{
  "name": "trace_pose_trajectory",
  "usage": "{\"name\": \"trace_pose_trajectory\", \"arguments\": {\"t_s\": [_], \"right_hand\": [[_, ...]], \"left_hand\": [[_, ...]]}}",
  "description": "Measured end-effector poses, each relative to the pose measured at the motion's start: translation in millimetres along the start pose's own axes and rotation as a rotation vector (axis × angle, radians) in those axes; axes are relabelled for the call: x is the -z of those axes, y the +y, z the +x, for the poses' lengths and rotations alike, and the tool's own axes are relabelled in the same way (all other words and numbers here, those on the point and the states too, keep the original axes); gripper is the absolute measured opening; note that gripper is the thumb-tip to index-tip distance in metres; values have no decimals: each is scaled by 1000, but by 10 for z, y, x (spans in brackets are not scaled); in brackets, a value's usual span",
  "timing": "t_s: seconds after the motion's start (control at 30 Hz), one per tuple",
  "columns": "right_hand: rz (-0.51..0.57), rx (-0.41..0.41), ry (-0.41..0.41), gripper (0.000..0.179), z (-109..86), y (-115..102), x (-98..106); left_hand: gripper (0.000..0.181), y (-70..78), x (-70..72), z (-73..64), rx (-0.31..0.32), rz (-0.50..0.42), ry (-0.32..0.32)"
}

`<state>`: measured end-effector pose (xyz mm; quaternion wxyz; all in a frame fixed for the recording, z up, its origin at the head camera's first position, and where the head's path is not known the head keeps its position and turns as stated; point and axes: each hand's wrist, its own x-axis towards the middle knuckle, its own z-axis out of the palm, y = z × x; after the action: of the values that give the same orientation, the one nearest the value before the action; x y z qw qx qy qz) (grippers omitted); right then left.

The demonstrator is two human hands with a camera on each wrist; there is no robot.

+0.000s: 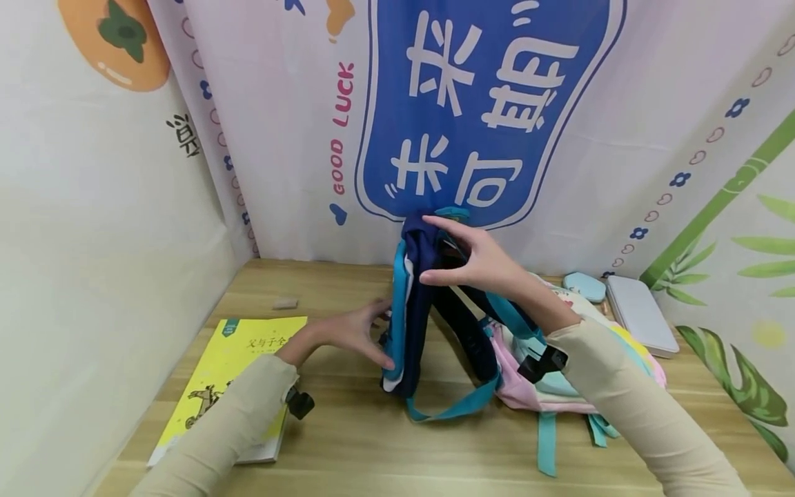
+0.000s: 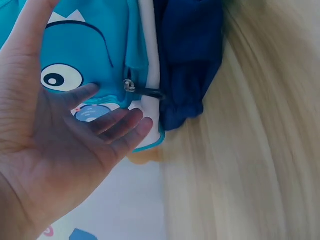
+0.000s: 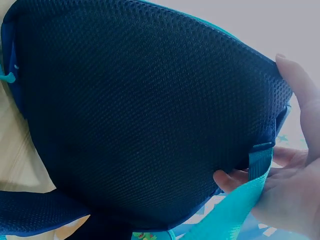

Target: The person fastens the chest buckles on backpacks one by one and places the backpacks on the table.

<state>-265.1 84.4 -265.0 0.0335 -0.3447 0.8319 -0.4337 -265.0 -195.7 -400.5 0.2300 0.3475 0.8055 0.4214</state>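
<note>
Left grip and right grip, both spread, are flanking a backpack. A book is lying by the desk's left edge.

Your left arm, in a cream stretch-fabric sleeve, reaches toward the front of the navy-and-teal fabric backpack. Your left hand is beside its lower front, fingers spread and slightly bent; whether they touch it is unclear. Your right arm, sleeved alike, reaches in from the backpack's strap side. Your right hand arches at its top, thumb and forefinger wide apart. Both your wrists are bare.
</note>
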Motion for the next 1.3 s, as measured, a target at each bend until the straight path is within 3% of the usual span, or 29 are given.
{"name": "trace_pose_trajectory", "arguments": {"t_s": [0.1,0.23,0.43,0.53,0.67,0.83,1.07,1.3], "right_hand": [[-33,2,-20,91,54,-34,-49],[-79,9,-33,95,136,-107,-132],[-98,16,-40,94,214,-167,-204],[-97,20,-44,94,242,-182,-229],[-103,21,-54,94,272,-214,-269],[-133,28,-65,99,303,-240,-331],[-118,58,-70,107,308,-213,-369],[-129,51,-106,112,253,-180,-351]], "left_hand": [[117,-3,44,-71,31,9,4],[112,-24,113,-159,28,0,12],[122,42,315,-277,60,45,33],[124,147,478,-328,-20,17,85],[123,391,672,-381,-146,-33,211],[118,726,799,-359,-230,34,323],[108,950,829,-272,-250,209,378],[94,1034,863,-303,-185,279,373]]}}
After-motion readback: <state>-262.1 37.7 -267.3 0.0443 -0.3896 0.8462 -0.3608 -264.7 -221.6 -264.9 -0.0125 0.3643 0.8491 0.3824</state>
